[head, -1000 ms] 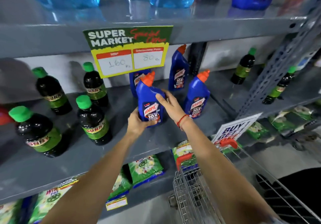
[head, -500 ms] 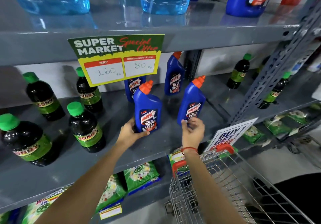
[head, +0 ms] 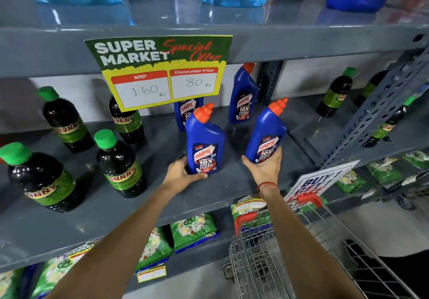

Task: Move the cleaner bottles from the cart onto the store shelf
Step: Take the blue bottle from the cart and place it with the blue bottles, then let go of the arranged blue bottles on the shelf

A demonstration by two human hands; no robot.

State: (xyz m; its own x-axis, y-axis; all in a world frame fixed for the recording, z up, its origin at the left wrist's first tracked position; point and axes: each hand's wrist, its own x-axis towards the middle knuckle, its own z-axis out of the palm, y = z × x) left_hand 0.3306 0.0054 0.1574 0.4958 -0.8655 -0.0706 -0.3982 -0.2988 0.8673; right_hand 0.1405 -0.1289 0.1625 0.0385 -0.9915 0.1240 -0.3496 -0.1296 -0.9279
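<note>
Left hand: the left hand [head: 183, 174] stays curled round the base of the near-left bottle [head: 204, 142], thumb under the label, fingers behind; the grip is as it was half a second ago.
Right hand: the right hand [head: 264, 167] is now wrapped round the lower part of the near-right bottle [head: 267, 136]; half a second ago only its fingertips touched the label.
Near-left bottle: upright on the shelf [head: 162, 192], in the same spot as before.
Near-right bottle: leaning right, cap [head: 278, 106] away from the other; I cannot tell whether its base rests on the shelf.
Far bottles: two more blue ones stand at the back, one [head: 242, 96] between the held pair, one [head: 185, 113] half hidden by the price sign [head: 162, 71].
Sunny bottles: dark, green-capped, grouped left [head: 120, 166]; unchanged.
Cart: the cart [head: 267, 264] sits near and right, below the right forearm.
</note>
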